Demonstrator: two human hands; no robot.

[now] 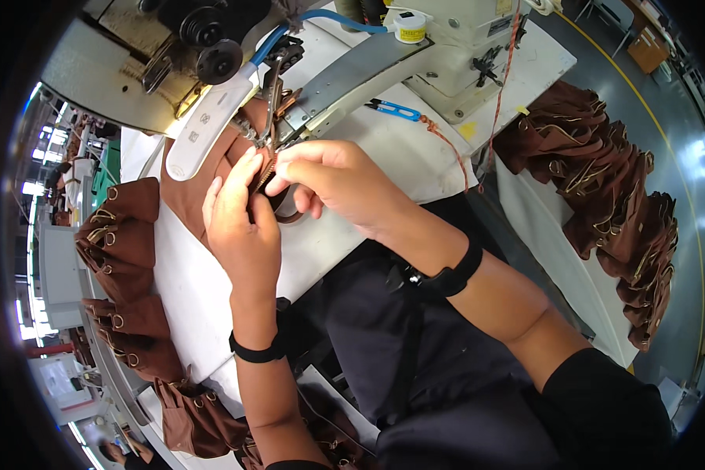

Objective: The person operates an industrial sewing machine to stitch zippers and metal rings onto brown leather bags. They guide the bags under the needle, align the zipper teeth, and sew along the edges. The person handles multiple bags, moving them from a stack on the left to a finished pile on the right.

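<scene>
Both hands pinch brown zipper piece (263,174) under sewing machine presser foot (269,139): left hand (239,223) fingers closed steadying, right hand (333,182) fingertips gripping, keeping it lined up, looks like.

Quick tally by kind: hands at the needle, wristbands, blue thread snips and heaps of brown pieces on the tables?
Hands: 2, left hand and right hand, both pinching the brown piece under the needle
Black wristbands: 2
Blue thread snips: 1
Brown heaps: 2, left heap, right heap
Total: 7
</scene>
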